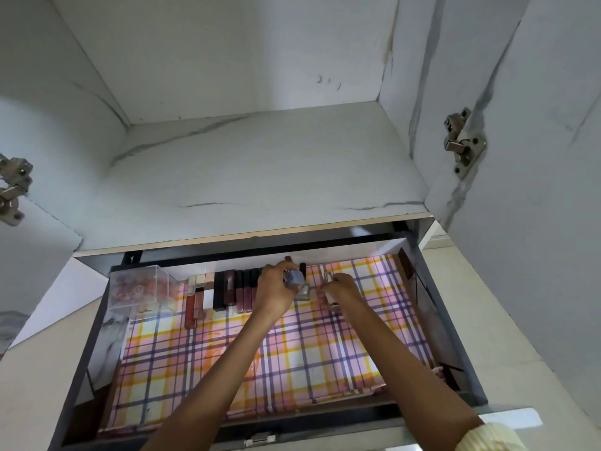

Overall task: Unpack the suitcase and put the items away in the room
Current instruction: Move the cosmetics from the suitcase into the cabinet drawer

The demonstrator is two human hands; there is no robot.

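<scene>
An open drawer (429,307) lined with pink, yellow and purple checked paper (292,359) fills the lower view. Along its back wall stands a row of lipsticks and lip-gloss tubes (227,291). My left hand (276,288) is at the right end of that row, closed around a small bottle with a blue-grey cap (294,279). Just to its right, my right hand (341,288) grips a small clear glass bottle (329,297). Both bottles are low over the liner near the back.
A clear plastic box (140,286) of small pinkish items sits in the drawer's back left corner. Above the drawer is a white marble-pattern shelf (260,177) between two open cupboard doors with metal hinges (461,141). The drawer's front rail (260,431) is near me.
</scene>
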